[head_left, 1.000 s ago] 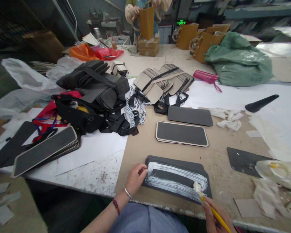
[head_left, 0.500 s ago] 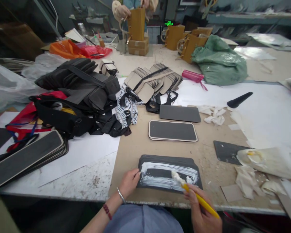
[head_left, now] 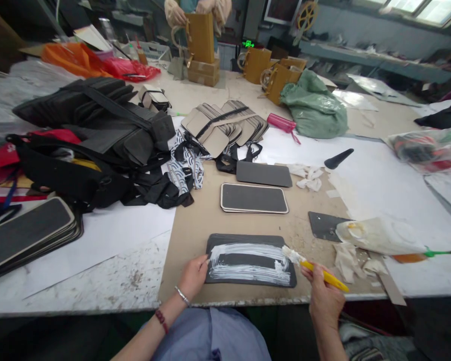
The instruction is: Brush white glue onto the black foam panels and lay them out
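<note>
A dark rounded panel (head_left: 248,260) lies near the table's front edge, streaked with white glue along its top and bottom. My left hand (head_left: 192,274) presses its fingers on the panel's left end. My right hand (head_left: 322,291) is closed round a yellow-handled brush (head_left: 315,268), whose white glue-laden tip rests at the panel's upper right corner. Further back lie a dark panel with a pale border (head_left: 254,197) and another plain dark panel (head_left: 263,174).
Black bags and straps (head_left: 97,140) pile up at left, with stacked panels (head_left: 26,233) near the left edge. A plastic glue bag (head_left: 376,235) and crumpled paper (head_left: 348,258) lie at right. Another person (head_left: 195,10) handles brown bags at the far side.
The brush swept from the panel's lower right to its upper right corner, adding more white glue. The view shifted right; my left hand kept holding the panel's left end.
</note>
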A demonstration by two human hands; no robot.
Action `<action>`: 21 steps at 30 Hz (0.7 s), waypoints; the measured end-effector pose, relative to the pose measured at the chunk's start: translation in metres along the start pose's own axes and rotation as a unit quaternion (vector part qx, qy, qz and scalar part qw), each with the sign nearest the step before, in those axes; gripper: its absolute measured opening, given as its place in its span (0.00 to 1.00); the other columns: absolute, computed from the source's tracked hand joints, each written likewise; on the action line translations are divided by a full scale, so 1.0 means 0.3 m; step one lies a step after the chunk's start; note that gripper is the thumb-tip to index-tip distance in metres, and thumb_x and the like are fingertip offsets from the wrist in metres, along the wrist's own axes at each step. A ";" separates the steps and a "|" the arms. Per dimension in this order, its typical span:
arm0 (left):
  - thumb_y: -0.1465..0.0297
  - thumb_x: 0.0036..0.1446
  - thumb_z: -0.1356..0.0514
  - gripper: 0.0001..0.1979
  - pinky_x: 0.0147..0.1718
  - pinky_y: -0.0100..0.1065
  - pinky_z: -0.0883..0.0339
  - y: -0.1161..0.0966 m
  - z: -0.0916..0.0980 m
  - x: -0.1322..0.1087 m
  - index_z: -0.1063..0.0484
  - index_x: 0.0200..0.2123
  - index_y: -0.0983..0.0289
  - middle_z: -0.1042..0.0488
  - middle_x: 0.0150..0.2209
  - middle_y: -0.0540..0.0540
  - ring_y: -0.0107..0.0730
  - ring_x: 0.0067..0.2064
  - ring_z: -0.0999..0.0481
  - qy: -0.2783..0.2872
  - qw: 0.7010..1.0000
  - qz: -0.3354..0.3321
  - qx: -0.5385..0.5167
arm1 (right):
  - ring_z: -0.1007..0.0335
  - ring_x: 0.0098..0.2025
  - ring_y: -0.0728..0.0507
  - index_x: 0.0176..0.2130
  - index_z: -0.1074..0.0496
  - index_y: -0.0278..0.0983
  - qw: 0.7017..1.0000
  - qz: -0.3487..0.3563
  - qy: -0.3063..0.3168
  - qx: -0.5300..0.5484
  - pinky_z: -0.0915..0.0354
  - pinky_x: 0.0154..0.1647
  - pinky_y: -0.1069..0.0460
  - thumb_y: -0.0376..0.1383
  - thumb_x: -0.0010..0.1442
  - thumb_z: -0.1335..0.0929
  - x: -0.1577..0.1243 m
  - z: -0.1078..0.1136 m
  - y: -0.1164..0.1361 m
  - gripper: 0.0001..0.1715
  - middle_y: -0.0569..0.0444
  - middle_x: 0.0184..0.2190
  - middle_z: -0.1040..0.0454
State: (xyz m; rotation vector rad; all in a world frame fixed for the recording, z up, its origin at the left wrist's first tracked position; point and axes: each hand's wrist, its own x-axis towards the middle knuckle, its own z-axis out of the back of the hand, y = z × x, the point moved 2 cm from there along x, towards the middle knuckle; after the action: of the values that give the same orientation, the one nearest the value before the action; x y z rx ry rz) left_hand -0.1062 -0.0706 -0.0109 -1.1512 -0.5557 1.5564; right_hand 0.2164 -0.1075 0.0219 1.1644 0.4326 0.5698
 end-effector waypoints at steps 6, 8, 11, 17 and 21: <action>0.62 0.52 0.51 0.15 0.21 0.27 0.43 -0.053 0.037 -0.044 0.31 0.25 0.64 0.33 0.19 0.48 0.28 0.22 0.35 0.058 0.995 -0.004 -0.082 | 0.29 0.26 0.48 0.34 0.30 0.31 0.998 -0.019 -0.042 0.031 0.30 0.31 0.53 0.45 0.48 0.30 -0.069 0.076 0.071 0.20 0.52 0.28 0.26; 0.62 0.52 0.52 0.15 0.17 0.26 0.44 -0.066 0.046 -0.054 0.32 0.25 0.64 0.36 0.18 0.47 0.26 0.18 0.37 0.088 0.990 0.007 -0.114 | 0.29 0.26 0.50 0.32 0.30 0.32 0.994 -0.039 -0.022 0.103 0.30 0.30 0.56 0.43 0.47 0.29 -0.115 0.060 0.097 0.17 0.53 0.29 0.27; 0.62 0.51 0.51 0.13 0.14 0.26 0.45 -0.058 0.052 -0.048 0.34 0.23 0.64 0.38 0.16 0.46 0.25 0.15 0.37 0.095 0.983 0.046 -0.149 | 0.29 0.26 0.50 0.31 0.30 0.31 0.984 -0.067 0.053 0.154 0.29 0.29 0.56 0.43 0.46 0.28 -0.181 0.004 0.107 0.18 0.53 0.29 0.26; 0.63 0.50 0.50 0.12 0.13 0.25 0.45 0.015 0.047 -0.023 0.35 0.21 0.63 0.37 0.14 0.45 0.24 0.14 0.36 0.076 0.978 0.073 -0.180 | 0.28 0.26 0.46 0.34 0.30 0.30 0.996 -0.086 0.032 0.025 0.29 0.29 0.52 0.46 0.45 0.29 -0.171 0.012 0.018 0.23 0.52 0.27 0.26; 0.63 0.49 0.48 0.12 0.11 0.24 0.48 0.045 0.045 -0.020 0.37 0.19 0.63 0.39 0.12 0.44 0.23 0.12 0.38 0.080 0.978 0.071 -0.180 | 0.27 0.26 0.44 0.35 0.29 0.29 0.996 -0.069 -0.039 -0.051 0.29 0.29 0.52 0.46 0.46 0.30 -0.108 0.082 0.006 0.23 0.53 0.23 0.26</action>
State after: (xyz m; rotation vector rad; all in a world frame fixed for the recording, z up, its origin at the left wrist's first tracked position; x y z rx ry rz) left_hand -0.1247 -0.0775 -0.0141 -1.6075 -0.6776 1.5019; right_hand 0.2054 -0.1451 0.0327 1.0466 0.4076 0.4203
